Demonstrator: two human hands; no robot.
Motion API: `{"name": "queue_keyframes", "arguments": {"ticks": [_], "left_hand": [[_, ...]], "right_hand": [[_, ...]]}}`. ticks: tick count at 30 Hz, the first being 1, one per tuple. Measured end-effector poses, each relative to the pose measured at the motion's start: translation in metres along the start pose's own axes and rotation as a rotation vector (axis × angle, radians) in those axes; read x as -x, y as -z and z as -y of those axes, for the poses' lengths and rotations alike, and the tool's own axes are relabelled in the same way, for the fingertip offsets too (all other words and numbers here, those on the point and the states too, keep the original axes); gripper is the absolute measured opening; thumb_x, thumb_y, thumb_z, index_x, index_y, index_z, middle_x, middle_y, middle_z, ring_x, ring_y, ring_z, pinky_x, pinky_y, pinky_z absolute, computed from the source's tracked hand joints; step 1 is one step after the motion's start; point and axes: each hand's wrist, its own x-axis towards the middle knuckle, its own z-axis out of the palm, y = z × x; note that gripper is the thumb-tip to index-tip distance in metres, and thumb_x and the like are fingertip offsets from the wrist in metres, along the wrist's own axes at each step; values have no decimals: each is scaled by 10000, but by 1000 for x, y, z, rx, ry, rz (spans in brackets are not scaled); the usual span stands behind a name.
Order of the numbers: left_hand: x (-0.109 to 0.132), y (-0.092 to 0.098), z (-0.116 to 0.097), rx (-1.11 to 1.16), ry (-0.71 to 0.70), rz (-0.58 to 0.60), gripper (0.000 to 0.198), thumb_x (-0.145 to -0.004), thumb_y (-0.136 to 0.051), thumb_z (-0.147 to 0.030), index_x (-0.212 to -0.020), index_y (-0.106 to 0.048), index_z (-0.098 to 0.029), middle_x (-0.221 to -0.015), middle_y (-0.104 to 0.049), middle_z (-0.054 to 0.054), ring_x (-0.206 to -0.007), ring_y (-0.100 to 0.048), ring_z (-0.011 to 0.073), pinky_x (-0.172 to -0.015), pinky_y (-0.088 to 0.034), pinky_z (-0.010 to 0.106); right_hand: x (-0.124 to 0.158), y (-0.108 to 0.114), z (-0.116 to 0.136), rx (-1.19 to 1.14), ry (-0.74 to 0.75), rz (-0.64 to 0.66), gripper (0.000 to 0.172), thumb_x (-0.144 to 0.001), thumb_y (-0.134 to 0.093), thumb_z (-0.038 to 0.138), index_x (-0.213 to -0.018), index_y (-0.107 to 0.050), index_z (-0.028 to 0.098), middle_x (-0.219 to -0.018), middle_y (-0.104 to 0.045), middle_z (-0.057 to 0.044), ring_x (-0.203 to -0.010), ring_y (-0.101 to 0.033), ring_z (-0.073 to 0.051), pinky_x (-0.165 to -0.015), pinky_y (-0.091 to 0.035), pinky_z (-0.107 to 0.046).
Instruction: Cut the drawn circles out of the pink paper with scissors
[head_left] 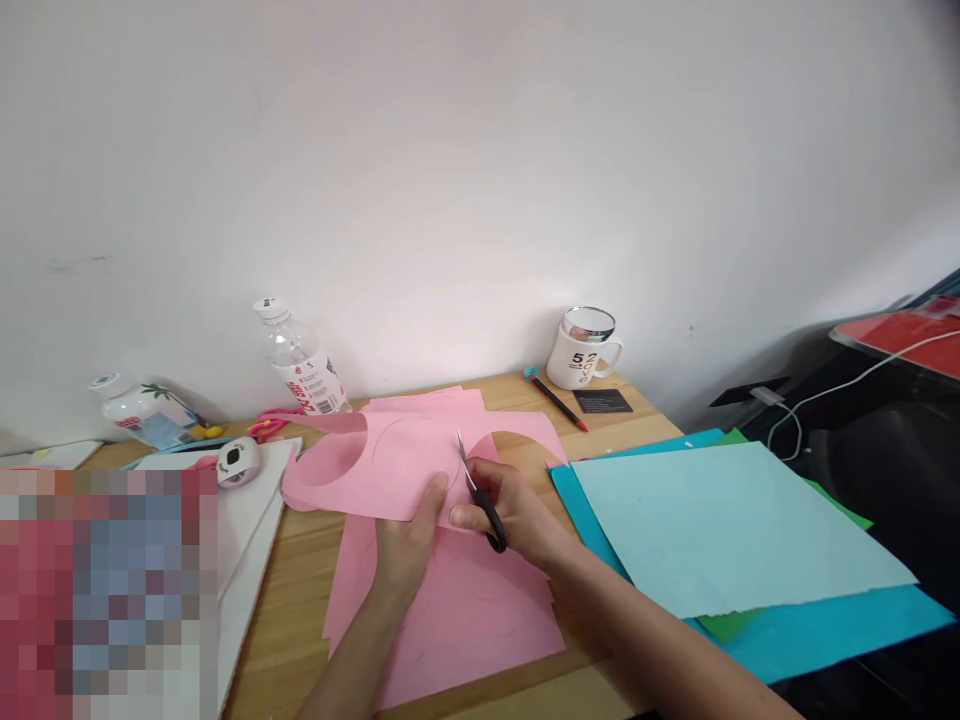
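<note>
My left hand (411,545) grips the lower edge of a pink paper sheet (409,460), thumb on top and the fingers hidden beneath. Faint round outlines are drawn on the sheet, and rounded pieces are cut out of its left and right parts. In my right hand (510,505) is a pair of scissors (487,505) with black handles, its metal blades pointing up and away at the sheet's outline. Below the held sheet lie more pink papers (480,620), some with pencil marks.
Light blue paper (735,520) lies over teal and green sheets at the right. Behind stand a white mug (574,358), a pencil (559,400), a dark card (602,401) and a plastic bottle (304,365). To the left are another bottle (150,415) and a white gadget (238,462).
</note>
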Motion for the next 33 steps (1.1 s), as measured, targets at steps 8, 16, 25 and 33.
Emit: {"name": "queue_keyframes", "arguments": {"ticks": [8,16,25,33], "left_hand": [[-7,8,5,3,6,70,426,-600,-753,-270,-1003,-662,-163,-1006,-687,74,-1093,-557,267,-959,-421,362],[-5,6,-3,-13,18,88,360,-603,-749,-257,-942,-682,-158,-982,-691,69,-1054,-576,263,-949,-426,358],[-6,5,-6,22,64,52,257,-523,-779,-203,-758,-687,-151,-886,-699,70,-997,-599,271,-922,-441,364],[-7,7,-7,-2,77,78,212,-522,-773,-219,-697,-673,-151,-828,-701,68,-954,-615,275,-893,-461,369]], "right_hand": [[1,0,1,-10,-37,4,466,-583,-738,494,-629,-395,182,-576,-311,68,-512,-252,-61,-439,-228,-197],[2,-1,-1,-44,-62,-28,445,-611,-738,426,-594,-366,182,-538,-288,82,-483,-231,-50,-421,-175,-196],[3,-1,-1,-51,-91,-19,455,-593,-741,466,-586,-381,187,-472,-279,97,-432,-215,-43,-401,-142,-207],[2,2,-2,-33,-89,-17,453,-570,-762,448,-607,-396,184,-495,-324,90,-440,-246,-43,-393,-174,-197]]}}
